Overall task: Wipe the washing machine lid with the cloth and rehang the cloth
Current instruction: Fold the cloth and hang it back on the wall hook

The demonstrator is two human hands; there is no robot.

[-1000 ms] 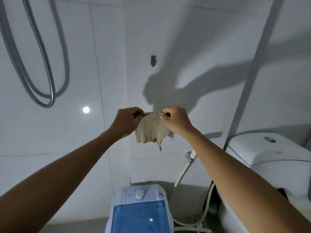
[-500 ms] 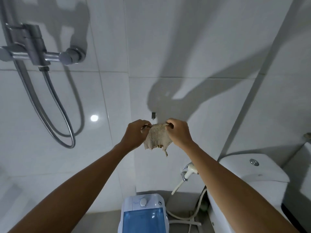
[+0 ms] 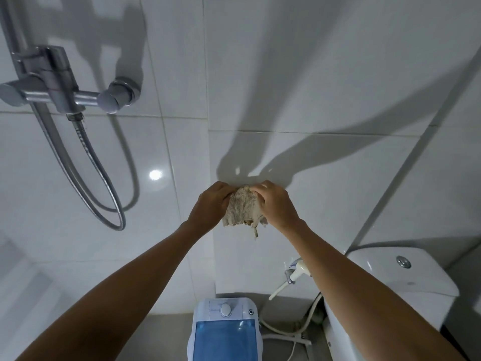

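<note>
Open white tiled wall [image 3: 312, 74] is seen above and to either side of the raised hands. To the left, passage is blocked by a chrome shower mixer [image 3: 59, 92] and its looped metal hose [image 3: 104, 183]; lower right, by a white toilet cistern [image 3: 400, 277].

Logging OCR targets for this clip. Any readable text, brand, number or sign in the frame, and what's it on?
No text can be read in this frame.
washing machine: faint marking on the control panel left of the white dial, too small and blurred to read.
toilet tank: no label shows; only a flush button.
shower mixer: a thin reddish mark, no lettering.
cloth, held by the left hand and right hand: plain weave, no tag visible.
</note>
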